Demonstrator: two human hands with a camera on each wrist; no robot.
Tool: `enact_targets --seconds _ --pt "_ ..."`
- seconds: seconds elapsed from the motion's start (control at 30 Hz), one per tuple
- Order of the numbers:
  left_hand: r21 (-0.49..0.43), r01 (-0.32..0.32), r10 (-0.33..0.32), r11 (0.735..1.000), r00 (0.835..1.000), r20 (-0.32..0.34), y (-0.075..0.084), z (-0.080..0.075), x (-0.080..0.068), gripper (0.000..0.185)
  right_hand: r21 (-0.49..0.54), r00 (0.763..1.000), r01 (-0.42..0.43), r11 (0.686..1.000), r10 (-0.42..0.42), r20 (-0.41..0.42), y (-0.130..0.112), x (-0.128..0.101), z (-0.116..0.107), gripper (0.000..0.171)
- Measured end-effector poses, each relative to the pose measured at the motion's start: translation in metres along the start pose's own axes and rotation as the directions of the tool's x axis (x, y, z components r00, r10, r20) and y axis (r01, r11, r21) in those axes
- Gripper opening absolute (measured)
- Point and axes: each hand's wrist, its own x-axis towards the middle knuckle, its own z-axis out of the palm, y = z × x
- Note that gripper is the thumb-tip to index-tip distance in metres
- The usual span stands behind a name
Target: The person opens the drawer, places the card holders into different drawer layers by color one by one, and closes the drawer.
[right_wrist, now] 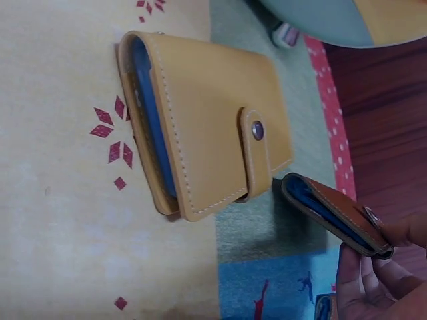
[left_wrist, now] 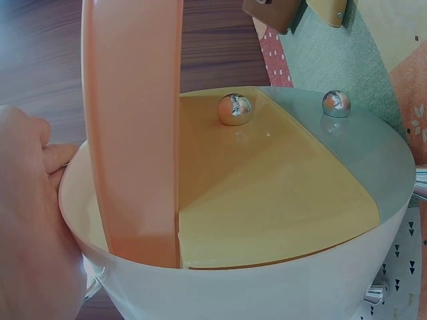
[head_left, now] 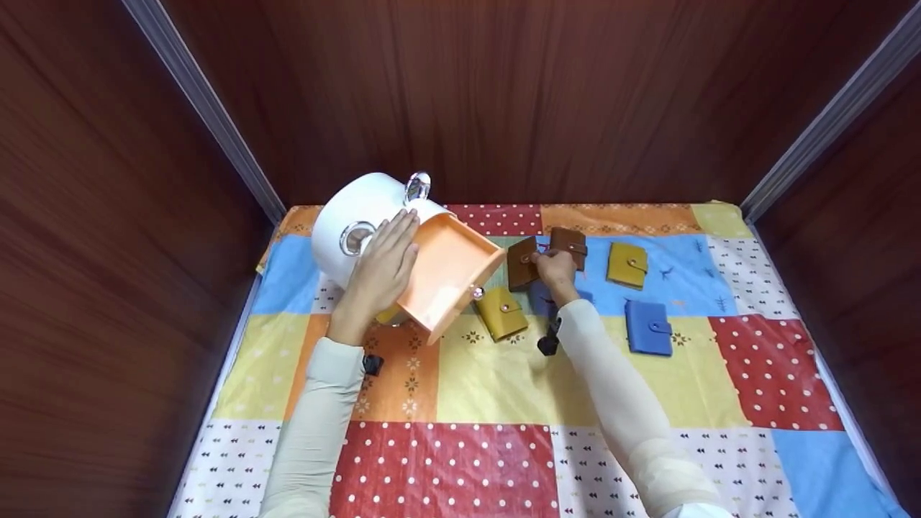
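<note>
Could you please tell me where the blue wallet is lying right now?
In the head view, the blue wallet lies on the patchwork cloth, right of the right hand and just below the mustard wallet.

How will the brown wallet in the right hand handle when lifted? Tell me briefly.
Probably light: the right hand pinches the brown wallet by one end alone. Likely fairly stiff, since it keeps its flat shape in the right wrist view. Its snap strap looks fastened, so it should stay closed.

Wood-panelled booth [head_left: 504, 86] with a patchwork cloth [head_left: 504, 388] on its table
</note>
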Motion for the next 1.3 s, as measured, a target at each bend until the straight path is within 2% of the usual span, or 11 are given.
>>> enact_targets --seconds 0.17,0.37,0.7,0.87,1.07,1.3 --pt "-0.009 -0.008 0.008 1.0 1.0 -0.011 -0.001 0.001 0.0 0.054 0.018 0.999 0.039 0.999 -0.038 -0.014 -0.004 -0.002 -0.005 0.026" --pt "-0.008 -0.013 0.013 1.0 1.0 -0.023 -0.002 0.002 0.001 0.053 0.071 0.999 0.053 0.996 -0.053 0.009 -0.013 -0.004 -0.01 0.031" --pt "-0.001 0.006 -0.006 1.0 1.0 0.01 -0.001 0.0 0.0 0.054 0.051 0.995 0.099 0.994 -0.099 -0.014 -0.025 -0.007 -0.017 0.028" --pt "0.0 0.011 -0.011 1.0 1.0 0.019 -0.001 0.0 0.0 0.054 0.083 0.995 0.103 0.991 -0.104 -0.001 -0.028 -0.006 -0.02 0.029" --pt "-0.007 -0.006 0.006 1.0 1.0 -0.003 -0.002 0.0 0.0 0.054 0.116 0.994 0.103 0.988 -0.108 0.035 -0.033 -0.01 -0.025 0.029" --pt "-0.01 -0.013 0.013 1.0 1.0 -0.007 -0.002 0.001 0.0 0.055 0.123 0.993 0.115 0.986 -0.119 0.026 -0.039 -0.013 -0.032 0.027"
